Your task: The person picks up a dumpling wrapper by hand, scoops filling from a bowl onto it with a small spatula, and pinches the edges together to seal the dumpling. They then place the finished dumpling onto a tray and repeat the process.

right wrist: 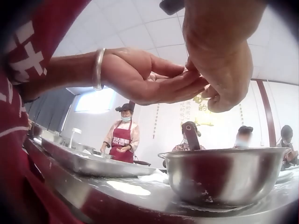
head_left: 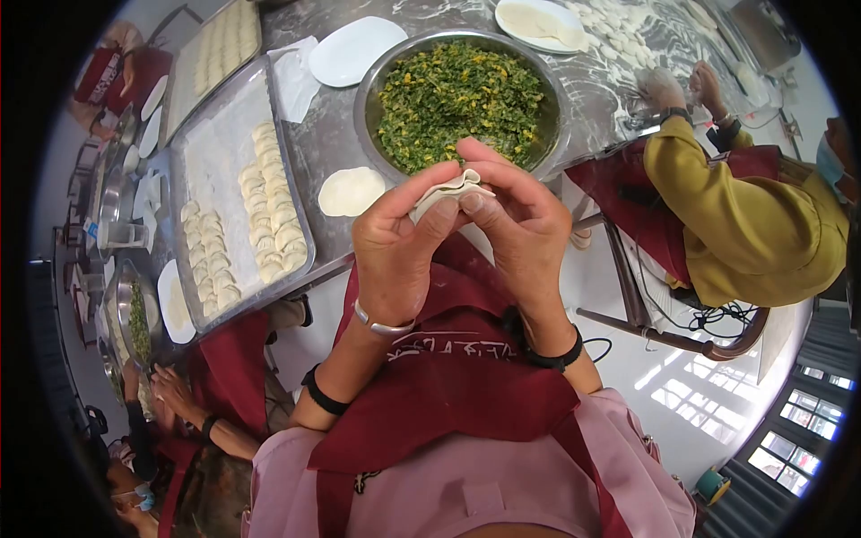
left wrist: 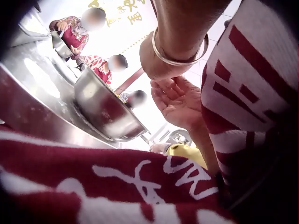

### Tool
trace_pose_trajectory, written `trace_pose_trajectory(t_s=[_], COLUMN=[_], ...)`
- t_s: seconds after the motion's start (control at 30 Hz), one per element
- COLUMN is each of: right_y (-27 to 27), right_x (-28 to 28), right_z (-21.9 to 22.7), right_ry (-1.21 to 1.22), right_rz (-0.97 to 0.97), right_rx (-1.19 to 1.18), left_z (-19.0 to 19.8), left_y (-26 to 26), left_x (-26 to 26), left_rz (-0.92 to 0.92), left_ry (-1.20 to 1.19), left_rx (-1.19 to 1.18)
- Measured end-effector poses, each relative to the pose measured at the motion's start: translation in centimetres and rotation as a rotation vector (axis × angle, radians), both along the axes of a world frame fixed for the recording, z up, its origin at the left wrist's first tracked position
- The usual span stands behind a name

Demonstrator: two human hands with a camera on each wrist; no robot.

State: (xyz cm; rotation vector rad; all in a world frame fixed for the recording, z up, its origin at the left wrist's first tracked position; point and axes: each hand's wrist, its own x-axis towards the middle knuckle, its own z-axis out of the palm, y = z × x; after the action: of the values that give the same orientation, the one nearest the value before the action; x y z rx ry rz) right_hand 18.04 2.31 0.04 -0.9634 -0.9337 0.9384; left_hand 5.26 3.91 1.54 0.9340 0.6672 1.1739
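Both hands meet in front of the chest, just over the near rim of a large metal bowl (head_left: 362,117) of chopped green and yellow filling (head_left: 462,99). Between them is a dumpling (head_left: 451,186) with a pale, wavy folded edge. My left hand (head_left: 392,235) pinches its left side between thumb and fingers; my right hand (head_left: 531,220) pinches the other side, thumbs almost together. From the wrist views the dumpling is hidden behind the hands; the left hand (right wrist: 133,79) with its bangle and the right hand (right wrist: 224,60) touch at the fingers.
A round wrapper (head_left: 350,192) lies on the table left of the bowl. Further left, a metal tray (head_left: 311,247) carries rows of finished dumplings (head_left: 269,211). White plates (head_left: 359,51) stand behind. A person in yellow sleeves (head_left: 744,206) works at the right.
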Motion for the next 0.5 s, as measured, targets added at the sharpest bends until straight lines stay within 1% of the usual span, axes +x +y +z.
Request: trace_pose_trajectory(t_s=[0.03,0.13,0.23,0.33,0.43,0.5], right_y=[-0.1,0.1,0.2,0.2,0.2,0.0], right_x=[-0.1,0.2,0.6,1.2,1.6,1.8], right_z=[0.0,0.0,0.3,0.5,0.3,-0.2], right_ry=[-0.002,-0.309,-0.419,-0.500,-0.594,-0.602], right_rz=[-0.005,-0.095,-0.125,-0.099,-0.074,-0.072], right_rx=[-0.005,0.133,0.209,0.272,0.282,0.234], left_z=[0.1,0.3,0.8,0.9,1.3,0.6], left_y=[-0.1,-0.2,-0.2,-0.1,0.0,0.1], left_x=[0.0,-0.1,-0.6,-1.0,-1.2,-1.4], left_rz=[0.021,0.036,-0.003,-0.062,-0.108,-0.108], left_ry=[-0.005,0.032,0.131,0.262,0.337,0.278], left_rx=[-0.001,0.019,0.030,0.082,0.099,0.083])
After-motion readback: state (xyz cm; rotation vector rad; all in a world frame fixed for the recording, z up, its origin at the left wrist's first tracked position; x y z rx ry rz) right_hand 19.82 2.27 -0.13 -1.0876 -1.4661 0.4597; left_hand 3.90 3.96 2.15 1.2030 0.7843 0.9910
